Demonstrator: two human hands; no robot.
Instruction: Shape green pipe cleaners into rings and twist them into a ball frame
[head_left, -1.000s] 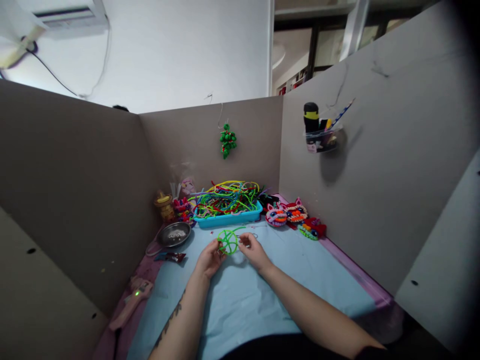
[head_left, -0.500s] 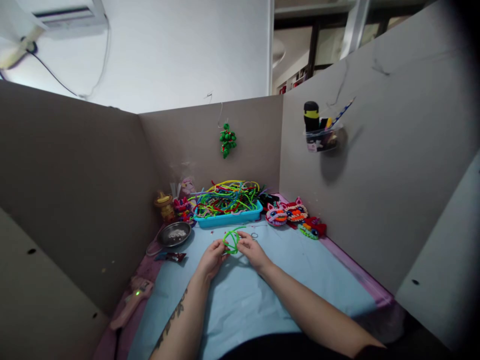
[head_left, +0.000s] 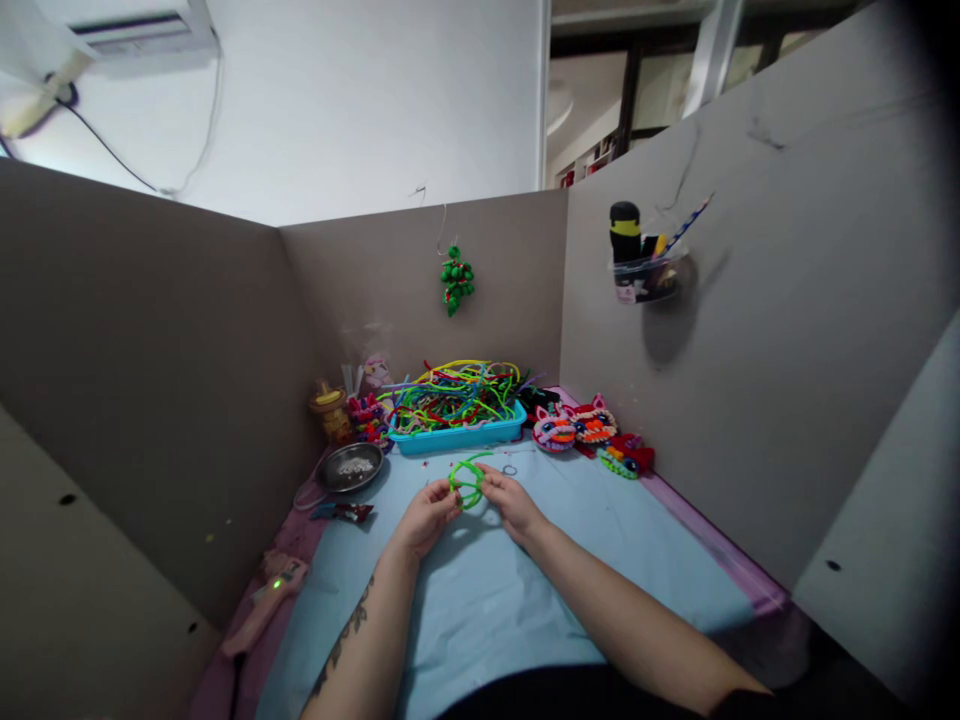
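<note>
A bright green pipe cleaner (head_left: 468, 484), bent into a round, crossed loop shape, is held up between my two hands over the blue table cover (head_left: 495, 610). My left hand (head_left: 433, 512) pinches its left side with closed fingers. On the right side, my right hand (head_left: 510, 500) grips it between thumb and fingers. One loose end sticks out at the top, toward the upper right. Just behind the hands stands a blue tray (head_left: 457, 437) heaped with pipe cleaners (head_left: 457, 400) of many colours.
At left are a metal bowl (head_left: 350, 468) with small pale bits, a dark packet (head_left: 345, 512) and a pink glue gun (head_left: 266, 600). Colourful fuzzy figures (head_left: 592, 424) sit at right. A green ornament (head_left: 456, 280) and a clear holder (head_left: 649, 275) hang on the grey partitions.
The green loop has turned slightly between my fingers, with its crossing strand now lying more level. My right hand has shifted a little to the right.
</note>
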